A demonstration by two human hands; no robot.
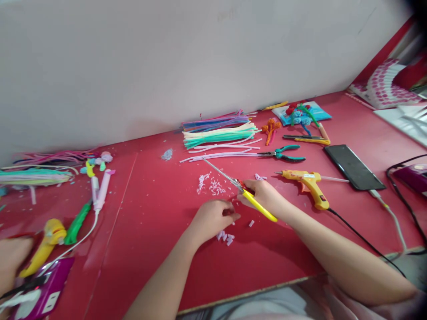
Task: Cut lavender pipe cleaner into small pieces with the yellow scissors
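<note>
My right hand [265, 195] is closed round the yellow handles of a pair of scissors [242, 189], whose long thin blades point up and left over the red table [153, 213]. My left hand [213, 218] rests just left of it, fingers curled in a pinch near the scissors' pivot; what it holds is too small to make out. Short lilac cut pieces [225, 238] lie under and beside the left hand. White and lilac fluff scraps [211, 186] lie ahead of the blades.
Bundles of coloured pipe cleaners [218, 131] lie by the wall, with green-handled pliers [283, 153], a yellow glue gun [308, 184] and a phone [353, 166] to the right. Another person's hand [11, 258] is at far left near another yellow glue gun [43, 244].
</note>
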